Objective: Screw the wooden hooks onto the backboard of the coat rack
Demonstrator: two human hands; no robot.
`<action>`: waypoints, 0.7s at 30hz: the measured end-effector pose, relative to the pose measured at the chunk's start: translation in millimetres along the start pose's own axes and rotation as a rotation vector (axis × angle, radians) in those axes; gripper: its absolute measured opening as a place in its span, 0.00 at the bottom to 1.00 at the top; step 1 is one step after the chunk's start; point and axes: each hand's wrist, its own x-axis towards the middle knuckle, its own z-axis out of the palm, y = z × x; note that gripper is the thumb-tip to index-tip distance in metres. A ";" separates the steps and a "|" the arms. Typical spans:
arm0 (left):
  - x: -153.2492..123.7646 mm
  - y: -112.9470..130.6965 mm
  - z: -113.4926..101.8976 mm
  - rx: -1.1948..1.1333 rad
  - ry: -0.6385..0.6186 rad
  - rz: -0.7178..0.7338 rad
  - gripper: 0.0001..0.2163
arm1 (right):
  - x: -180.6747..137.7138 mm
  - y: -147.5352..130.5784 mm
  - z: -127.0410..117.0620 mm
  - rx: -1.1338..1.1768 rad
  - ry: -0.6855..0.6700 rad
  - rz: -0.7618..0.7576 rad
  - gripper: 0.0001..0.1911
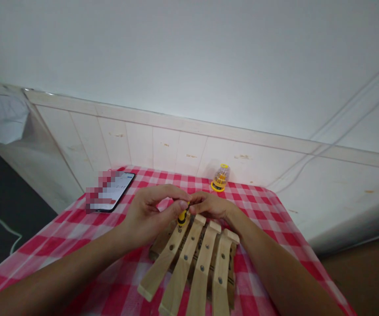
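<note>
A small yellow-and-black screwdriver (182, 217) stands nearly upright, its tip at a screw in the leftmost of several pale wooden pieces (205, 254). My left hand (154, 213) pinches its handle between thumb and fingers. From the other side, my right hand (211, 205) has its fingers closed round the handle's upper end, partly hidden by the left fingers. The angled wooden pieces have screws and holes in them. They lie side by side across a brown printed cardboard piece (231, 281), which shows between and beneath them.
A red-and-white checked cloth (261, 210) covers the table. At the back stands a clear-and-yellow screwdriver bit case (221, 178) near the white panelled wall (189, 147). A phone (118, 191) lies at the left, partly blurred out. White cables (327, 145) run along the wall at right.
</note>
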 end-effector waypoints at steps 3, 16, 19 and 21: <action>0.8 0.8 0.6 0.019 0.010 0.030 0.06 | -0.9 -0.3 0.4 -0.008 0.005 0.002 0.23; 6.8 5.4 -3.8 0.026 -0.107 0.045 0.04 | -2.0 -2.9 1.4 -0.050 0.023 0.007 0.26; 7.8 6.8 -6.4 0.033 -0.142 0.032 0.04 | -2.8 -3.2 1.4 -0.053 0.032 0.009 0.25; 9.6 7.8 -8.6 0.029 -0.158 0.012 0.04 | -3.3 -3.6 1.8 -0.049 0.035 0.008 0.24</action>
